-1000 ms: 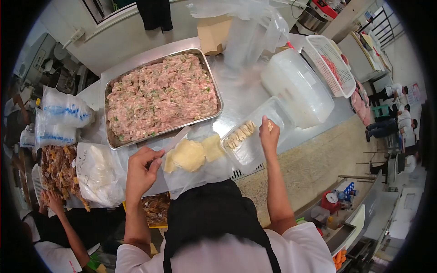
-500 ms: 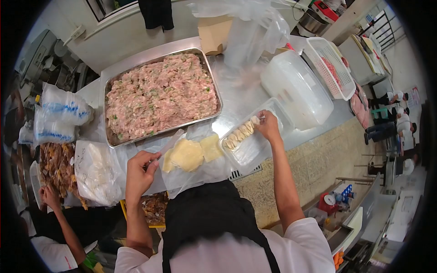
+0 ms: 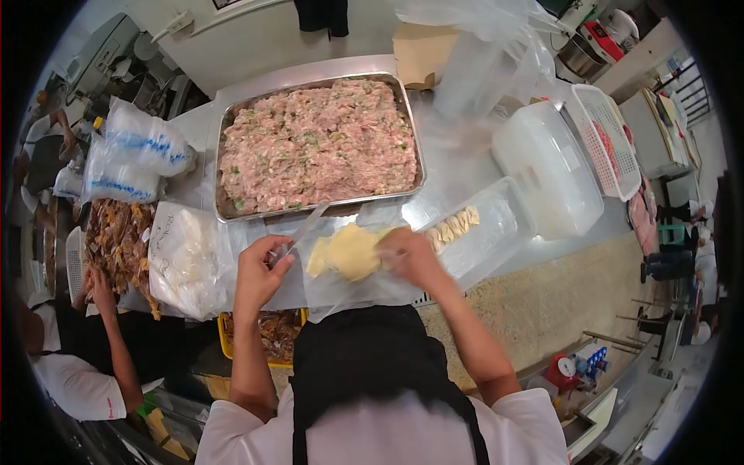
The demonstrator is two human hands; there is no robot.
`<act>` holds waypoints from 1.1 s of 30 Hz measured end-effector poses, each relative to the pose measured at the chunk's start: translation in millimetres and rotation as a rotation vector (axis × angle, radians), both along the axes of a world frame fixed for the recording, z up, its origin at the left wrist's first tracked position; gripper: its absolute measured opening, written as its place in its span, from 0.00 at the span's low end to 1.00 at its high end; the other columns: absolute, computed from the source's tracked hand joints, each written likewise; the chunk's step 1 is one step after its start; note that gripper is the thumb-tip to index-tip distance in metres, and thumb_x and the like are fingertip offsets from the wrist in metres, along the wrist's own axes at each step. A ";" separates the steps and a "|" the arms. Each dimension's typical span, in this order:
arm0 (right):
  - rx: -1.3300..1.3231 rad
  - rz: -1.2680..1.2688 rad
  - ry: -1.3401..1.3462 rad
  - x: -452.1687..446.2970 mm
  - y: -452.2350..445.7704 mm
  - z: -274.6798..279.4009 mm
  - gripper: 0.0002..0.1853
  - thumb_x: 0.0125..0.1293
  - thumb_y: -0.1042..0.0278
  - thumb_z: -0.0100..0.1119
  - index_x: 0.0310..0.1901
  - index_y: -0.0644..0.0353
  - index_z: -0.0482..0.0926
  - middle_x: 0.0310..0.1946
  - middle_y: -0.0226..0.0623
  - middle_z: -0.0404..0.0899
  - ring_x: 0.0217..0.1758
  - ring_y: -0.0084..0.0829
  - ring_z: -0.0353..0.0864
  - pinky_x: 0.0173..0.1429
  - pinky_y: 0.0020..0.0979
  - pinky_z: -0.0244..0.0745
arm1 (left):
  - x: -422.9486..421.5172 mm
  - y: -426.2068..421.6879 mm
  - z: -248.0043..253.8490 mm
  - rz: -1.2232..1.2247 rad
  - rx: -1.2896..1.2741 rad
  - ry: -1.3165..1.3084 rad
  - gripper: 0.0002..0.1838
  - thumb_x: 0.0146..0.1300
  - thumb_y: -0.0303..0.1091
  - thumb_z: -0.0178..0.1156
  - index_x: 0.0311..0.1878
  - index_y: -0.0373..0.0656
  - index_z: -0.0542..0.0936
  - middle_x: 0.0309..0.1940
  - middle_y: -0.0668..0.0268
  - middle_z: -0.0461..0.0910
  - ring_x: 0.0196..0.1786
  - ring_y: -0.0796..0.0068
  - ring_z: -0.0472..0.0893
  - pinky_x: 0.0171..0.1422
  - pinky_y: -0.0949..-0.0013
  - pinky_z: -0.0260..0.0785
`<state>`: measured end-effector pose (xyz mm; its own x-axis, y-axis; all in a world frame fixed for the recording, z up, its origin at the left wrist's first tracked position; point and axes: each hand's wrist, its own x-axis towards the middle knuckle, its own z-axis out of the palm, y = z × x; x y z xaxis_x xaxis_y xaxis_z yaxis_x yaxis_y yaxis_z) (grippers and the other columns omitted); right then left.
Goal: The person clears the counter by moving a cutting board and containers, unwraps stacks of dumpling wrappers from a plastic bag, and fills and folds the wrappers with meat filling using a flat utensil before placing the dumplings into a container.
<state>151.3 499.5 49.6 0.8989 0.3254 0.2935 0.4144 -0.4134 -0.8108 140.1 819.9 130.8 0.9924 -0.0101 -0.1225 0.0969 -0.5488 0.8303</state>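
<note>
My left hand (image 3: 260, 271) is closed around the end of a flat, pale spatula (image 3: 309, 225), whose blade points up toward the meat tray. Thin yellow dough wrappers (image 3: 353, 252) lie fanned on a plastic sheet between my hands. My right hand (image 3: 417, 260) is over their right edge, fingers bent downward; blur and the hand itself hide whether they grip a wrapper. Just right of it, a row of folded dumplings (image 3: 455, 226) sits in a clear plastic container (image 3: 500, 232). Pink minced meat with green bits (image 3: 318, 143) fills a metal tray (image 3: 423, 174) beyond the wrappers.
A translucent white tub (image 3: 549, 174) and a white basket (image 3: 612, 147) stand at right. Bagged goods (image 3: 186, 248) and stacked plastic-wrapped packs (image 3: 143, 155) are at left. Beside them, another person's hand (image 3: 99, 291) touches brown pieces (image 3: 116, 240). A yellow crate (image 3: 226, 341) sits below the table edge.
My right hand has left the dumpling row in the container and moved left to the wrappers. My left hand still holds the spatula. The whole view has shifted, with the table appearing farther right.
</note>
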 end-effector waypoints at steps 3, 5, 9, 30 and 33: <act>-0.225 0.107 -0.012 -6.0 54.0 3.5 0.11 0.50 0.74 0.70 0.38 0.57 0.86 0.37 0.35 0.84 0.45 0.42 0.83 0.46 0.40 0.80 | 0.4 -4.5 5.6 -0.009 0.015 -0.008 0.18 0.53 0.23 0.70 0.50 0.40 0.85 0.31 0.68 0.79 0.27 0.80 0.67 0.34 0.72 0.65; -0.385 0.165 0.014 -0.9 59.5 -4.6 0.07 0.51 0.72 0.69 0.35 0.56 0.87 0.34 0.32 0.84 0.43 0.40 0.82 0.43 0.42 0.78 | -0.7 -3.0 9.1 -0.013 0.020 -0.029 0.18 0.53 0.23 0.70 0.50 0.40 0.85 0.31 0.68 0.79 0.27 0.80 0.67 0.34 0.72 0.65; -0.358 0.201 0.054 8.0 50.0 -1.2 0.07 0.51 0.71 0.69 0.33 0.57 0.87 0.34 0.32 0.85 0.44 0.42 0.83 0.45 0.41 0.79 | 2.1 2.2 6.1 0.005 0.035 -0.033 0.17 0.56 0.22 0.67 0.50 0.40 0.85 0.33 0.62 0.82 0.29 0.72 0.74 0.36 0.67 0.69; 1.614 -0.091 0.817 -22.1 -8.0 9.0 0.26 0.82 0.59 0.44 0.73 0.66 0.62 0.69 0.48 0.72 0.72 0.44 0.73 0.76 0.47 0.68 | 142.6 -50.7 19.7 -0.576 0.667 -0.143 0.06 0.53 0.26 0.61 0.33 0.41 0.86 0.36 0.50 0.85 0.44 0.47 0.85 0.45 0.49 0.78; 1.467 -0.071 0.759 -22.8 -13.7 2.2 0.27 0.82 0.60 0.44 0.74 0.68 0.61 0.70 0.48 0.71 0.73 0.45 0.72 0.77 0.47 0.67 | 143.2 -52.5 1.5 -0.575 0.781 -0.130 0.08 0.51 0.27 0.63 0.36 0.43 0.87 0.36 0.53 0.86 0.44 0.49 0.85 0.45 0.50 0.79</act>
<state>128.5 485.8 51.7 0.9717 0.1392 -0.1910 -0.2182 0.8392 -0.4982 283.3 767.4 132.3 0.8676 -0.4592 -0.1907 -0.4241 -0.8837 0.1983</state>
